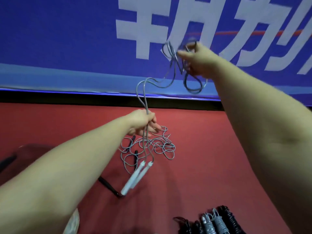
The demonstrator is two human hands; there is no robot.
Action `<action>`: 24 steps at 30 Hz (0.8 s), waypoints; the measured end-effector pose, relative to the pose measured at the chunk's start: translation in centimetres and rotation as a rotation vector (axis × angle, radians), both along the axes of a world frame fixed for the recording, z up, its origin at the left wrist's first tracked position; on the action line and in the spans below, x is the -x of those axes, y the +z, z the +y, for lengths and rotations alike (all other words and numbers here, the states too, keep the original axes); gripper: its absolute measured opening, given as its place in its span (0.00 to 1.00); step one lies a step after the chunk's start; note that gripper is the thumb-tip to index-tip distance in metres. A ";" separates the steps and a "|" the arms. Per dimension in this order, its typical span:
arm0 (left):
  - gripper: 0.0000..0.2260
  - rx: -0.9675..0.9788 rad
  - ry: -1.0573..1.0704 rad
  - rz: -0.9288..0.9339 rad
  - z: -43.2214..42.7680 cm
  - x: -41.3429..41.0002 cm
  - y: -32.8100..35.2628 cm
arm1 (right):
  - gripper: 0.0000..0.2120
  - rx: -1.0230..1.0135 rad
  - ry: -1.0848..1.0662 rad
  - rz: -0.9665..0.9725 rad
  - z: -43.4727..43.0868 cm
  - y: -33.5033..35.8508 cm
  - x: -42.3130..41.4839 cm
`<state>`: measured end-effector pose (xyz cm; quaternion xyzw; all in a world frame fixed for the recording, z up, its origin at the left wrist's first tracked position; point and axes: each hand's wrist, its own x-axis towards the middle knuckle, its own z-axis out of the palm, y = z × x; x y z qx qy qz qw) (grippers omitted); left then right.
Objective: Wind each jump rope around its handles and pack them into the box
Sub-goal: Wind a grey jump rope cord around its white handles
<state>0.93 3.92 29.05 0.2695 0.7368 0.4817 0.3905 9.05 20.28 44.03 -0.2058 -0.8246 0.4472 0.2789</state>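
1. Grey cord in both hands! The left hand [143,123] is clenched around two strands of the jump rope [146,108], held low and out in front over the bench [211,149].
2. The right hand [196,60] is raised high, its thumb and fingers grasping a bunch of loose loops of that same rope. The loops are blurred against the backdrop.
3. Between the two hands the cord sags in a slack curve, and more loops dangle below the right hand.
4. Under the left hand both strands drop to a pair of white handles [135,176]. They hang side by side and tilted; whether their tips touch the bench, I cannot tell.
5. On the red bench beyond them lies a grey tangle [162,146] of loose rope with dark handles poking out of it. A black handle [108,184] lies apart, its end close to the tips of the white handles.
6. At the bottom right edge is a row of wound ropes [214,222], black and grey, packed side by side. What holds them cannot be made out.
7. Behind it all hangs a blue banner [67,39] with big white characters.
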 end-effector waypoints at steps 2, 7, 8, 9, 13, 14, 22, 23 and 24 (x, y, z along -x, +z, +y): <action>0.12 -0.023 0.043 -0.102 -0.3 0.4 1.4 | 0.08 0.340 -0.060 -0.267 2.8 -6.1 -0.6; 0.13 -0.075 0.070 -0.371 -0.2 -0.5 2.5 | 0.13 0.523 -0.303 -0.617 4.6 -18.9 -3.6; 0.13 -0.083 0.070 -0.424 0.1 -0.9 2.5 | 0.19 0.283 -0.336 -0.801 4.8 -20.4 -4.6; 0.13 -0.089 0.075 -0.476 0.4 -1.3 2.3 | 0.21 -0.064 -0.355 -1.034 5.1 -21.4 -5.4; 0.13 -0.161 0.156 -0.615 1.9 -3.5 2.5 | 0.14 -0.194 -0.055 -0.738 4.2 -21.5 -6.6; 0.13 -0.202 0.189 -0.656 2.4 -4.0 2.7 | 0.13 0.122 0.081 -0.570 2.7 -21.0 -6.7; 0.14 -0.546 0.476 -0.918 3.1 -3.5 4.8 | 0.51 0.876 0.616 -0.222 -3.8 -22.7 -6.2; 0.14 -0.581 0.511 -0.923 2.6 -2.9 5.1 | 0.47 0.878 0.641 -0.241 -3.9 -22.5 -6.5; 0.13 -0.610 0.553 -0.925 1.9 -2.1 5.4 | 0.40 0.831 0.648 -0.288 -4.0 -22.4 -6.9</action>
